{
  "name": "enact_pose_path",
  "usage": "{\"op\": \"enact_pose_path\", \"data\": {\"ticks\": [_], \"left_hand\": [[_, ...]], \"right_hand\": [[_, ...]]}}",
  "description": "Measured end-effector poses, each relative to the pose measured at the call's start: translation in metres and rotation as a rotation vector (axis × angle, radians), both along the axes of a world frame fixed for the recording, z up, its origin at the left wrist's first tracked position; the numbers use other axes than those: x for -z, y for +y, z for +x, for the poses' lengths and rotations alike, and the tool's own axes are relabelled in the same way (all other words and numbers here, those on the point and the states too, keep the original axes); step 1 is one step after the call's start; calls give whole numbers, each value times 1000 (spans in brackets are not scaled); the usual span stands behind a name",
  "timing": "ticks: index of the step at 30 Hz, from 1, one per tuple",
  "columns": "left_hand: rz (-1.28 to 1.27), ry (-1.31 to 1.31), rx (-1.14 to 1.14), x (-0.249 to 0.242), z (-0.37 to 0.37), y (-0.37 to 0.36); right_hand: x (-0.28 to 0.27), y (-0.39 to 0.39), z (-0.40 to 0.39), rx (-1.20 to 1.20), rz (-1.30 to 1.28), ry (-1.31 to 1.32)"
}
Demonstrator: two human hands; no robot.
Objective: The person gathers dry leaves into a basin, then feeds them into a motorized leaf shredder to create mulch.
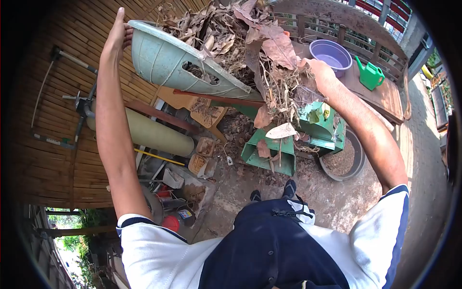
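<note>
A pale green plastic tub (159,60) with a broken handle opening is heaped with dry leaves (211,36) and tilts down to the right. My left hand (119,37) is at its far left end, thumb pointing up and fingers curled against the rim. Closed around a bunch of dry leaves and stems at the tub's lower end is my right hand (317,74), its fingertips partly hidden by the leaves. Below hangs loose leaf litter (281,103) over a green metal machine (317,123) with a square chute (269,156).
On a wooden bench (353,77) stand a purple basin (331,55) and a green watering can (369,74). A grey round tub (358,161) with shredded material sits right of the machine. Left are a thick pipe (154,132), a bamboo wall (62,111) and a red container (171,223).
</note>
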State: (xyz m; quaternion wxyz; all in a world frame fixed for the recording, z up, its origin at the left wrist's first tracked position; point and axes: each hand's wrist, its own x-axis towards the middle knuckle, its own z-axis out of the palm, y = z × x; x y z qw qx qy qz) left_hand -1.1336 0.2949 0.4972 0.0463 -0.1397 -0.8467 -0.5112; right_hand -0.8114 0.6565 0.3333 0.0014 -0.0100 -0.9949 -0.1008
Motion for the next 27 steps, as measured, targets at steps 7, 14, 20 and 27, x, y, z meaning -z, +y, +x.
{"op": "enact_pose_path", "data": {"ticks": [7,14,20,27], "left_hand": [[34,102,118,10,50,0],[-78,132,-205,11,71,28],[-311,132,-457,-15,109,59],[-262,136,-270,-20,114,79]], "right_hand": [[-68,20,-21,2,372,71],[-158,73,3,-2,362,170],[-141,99,9,-31,305,204],[-127,41,-22,-152,445,237]]}}
